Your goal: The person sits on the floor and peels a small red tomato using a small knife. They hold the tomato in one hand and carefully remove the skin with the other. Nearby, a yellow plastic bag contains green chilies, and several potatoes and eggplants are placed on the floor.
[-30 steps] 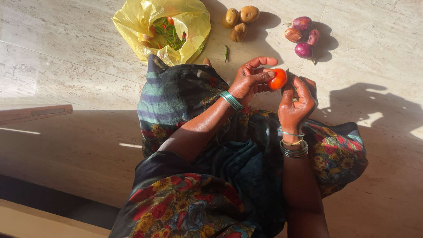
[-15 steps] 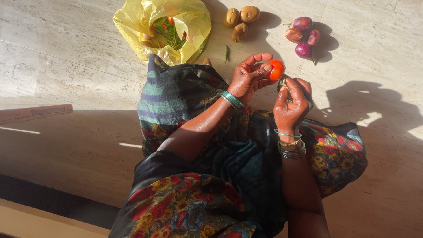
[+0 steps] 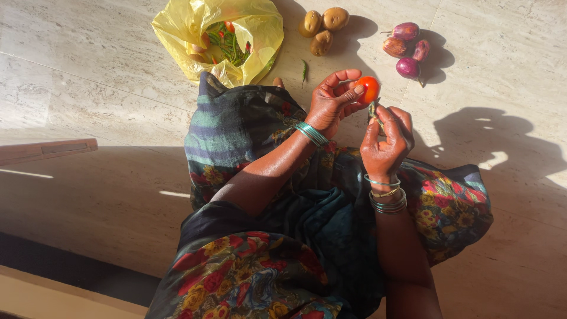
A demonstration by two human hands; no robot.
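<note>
Left hand [image 3: 331, 103] holds the tomato [image 3: 369, 90] up over the floor [image 3: 88, 71], ahead of the knees. Fingers curl around it: thumb on the near side, index arched over the top, the rest folded under. Wrist bent back, palm facing right, forearm running diagonally up from the lap. Teal bangles [image 3: 310, 134] sit at the wrist.

Right hand [image 3: 387, 142] is just beside the tomato, slightly lower, not touching it. Fingers are narrow, pinched on a small green stem bit [image 3: 373, 110] between thumb and fingertips; remaining fingers curled in. Forearm is near vertical in frame, back of hand to camera, bracelets [image 3: 387, 198] stacked at the wrist.

Both hands hover above the floral skirt [image 3: 248, 272], which covers the crossed legs.

On the floor beyond:
- yellow bag [image 3: 254, 29], open, with green chillies and red bits inside
- three potatoes [image 3: 323, 26], right of the bag
- four red onions [image 3: 407, 50], further right, well apart from the hands
- one loose chilli [image 3: 303, 71], between bag and left hand

Low sun, long hard shadows to the right.
</note>
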